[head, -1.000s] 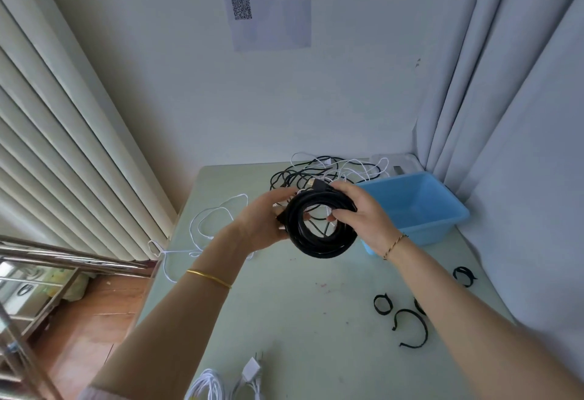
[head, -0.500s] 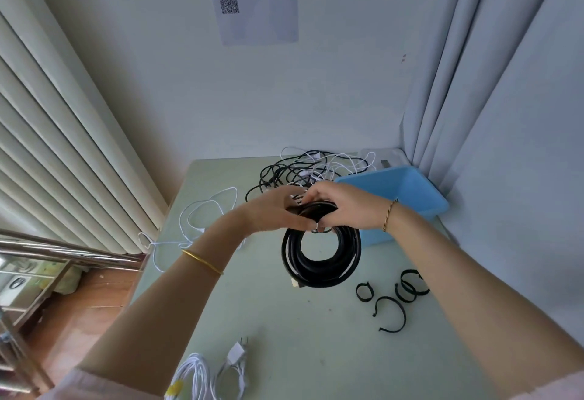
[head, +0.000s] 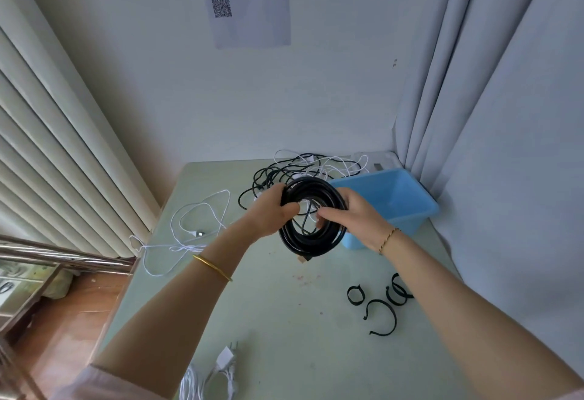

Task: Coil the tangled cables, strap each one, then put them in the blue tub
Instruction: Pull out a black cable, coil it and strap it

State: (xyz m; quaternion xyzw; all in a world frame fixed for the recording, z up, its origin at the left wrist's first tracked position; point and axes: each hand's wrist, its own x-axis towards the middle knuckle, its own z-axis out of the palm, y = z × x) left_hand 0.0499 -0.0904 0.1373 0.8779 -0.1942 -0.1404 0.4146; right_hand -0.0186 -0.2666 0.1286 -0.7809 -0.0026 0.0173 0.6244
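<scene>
The left hand (head: 271,210) is gripping the left side of the black cable coil (head: 311,243), with its fingers curled round the strands and the thumb closing over the front. The right hand (head: 350,219) is holding the right side, its fingers bent round the strands and reaching into the middle hole. The coil is hanging in the air above the table (head: 284,320), with its open ring facing the camera, just in front of the near left corner of the blue tub (head: 407,224). The tub is sitting at the far right of the table, close to the right edge and to the grey curtain (head: 505,115) there. Behind the hands, a tangle of black and white cables (head: 303,169) is lying against the far edge near the wall. A loose white cable (head: 202,213) is spreading over the left part of the table, and one loop is going over the left edge. Three black straps (head: 382,317) are lying near the right edge, under the right forearm. A white plug with its cable (head: 226,358) is lying at the near edge. Between these things, the middle of the table is showing a bare green surface.
</scene>
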